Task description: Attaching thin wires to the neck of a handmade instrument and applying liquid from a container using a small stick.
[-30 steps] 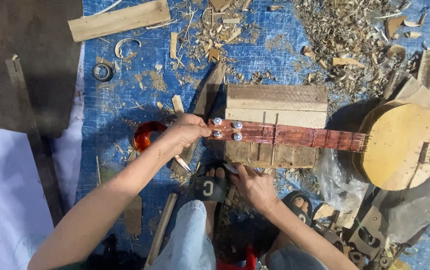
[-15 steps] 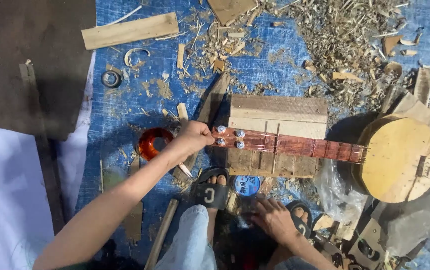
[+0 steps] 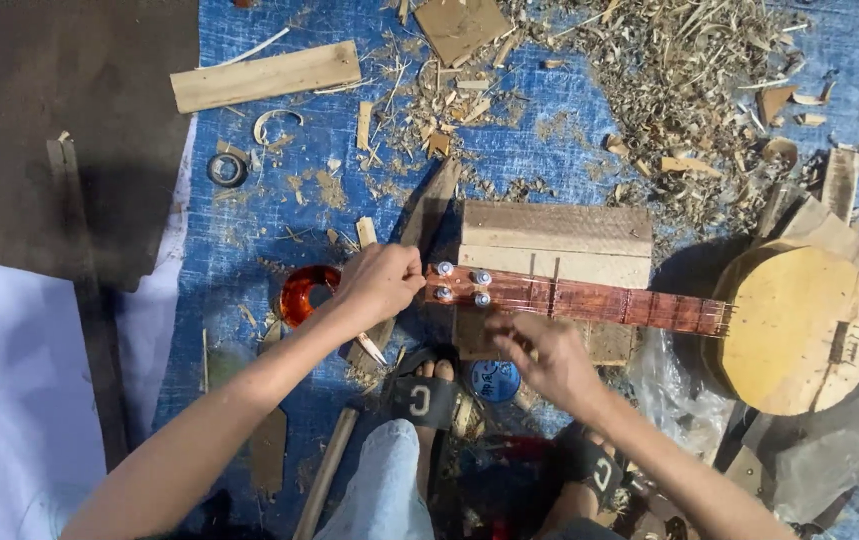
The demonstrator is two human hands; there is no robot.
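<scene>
Headstock [image 3: 454, 283] of a small handmade string instrument [image 3: 649, 305] lies gripped at its end by the left hand [image 3: 379, 283], fingers curled shut around the tip beside the metal tuning pegs [image 3: 461, 281]. The right hand [image 3: 541, 355] hovers just below the neck [image 3: 619, 302], fingers bent and pinched together; the blur hides whether it has hold of anything.

The instrument lies crosswise on the blue tarp [image 3: 249, 240] spread over the floor, its neck resting on a pale wooden block [image 3: 554, 240] and its round body [image 3: 794, 330] off to the right.

It looks light but awkward: a long, thin, stiff neck with a broad, flat-faced drum of raw pale wood at one end, so the weight likely sits toward the body. The neck is reddish-brown and glossy, probably slick under the fingers; its strings and pegs seem delicate. The safest hold appears to be the neck near the block, or the body's rim, not the pegs.

Wood shavings [image 3: 689, 70] and offcuts litter the tarp, rough and curly. A flat plank [image 3: 264, 77] lies at upper left, a shiny red-orange ring-shaped thing [image 3: 304, 293] just beside the left wrist, and a small blue round lid [image 3: 495, 381] near the sandalled feet [image 3: 424, 400].
</scene>
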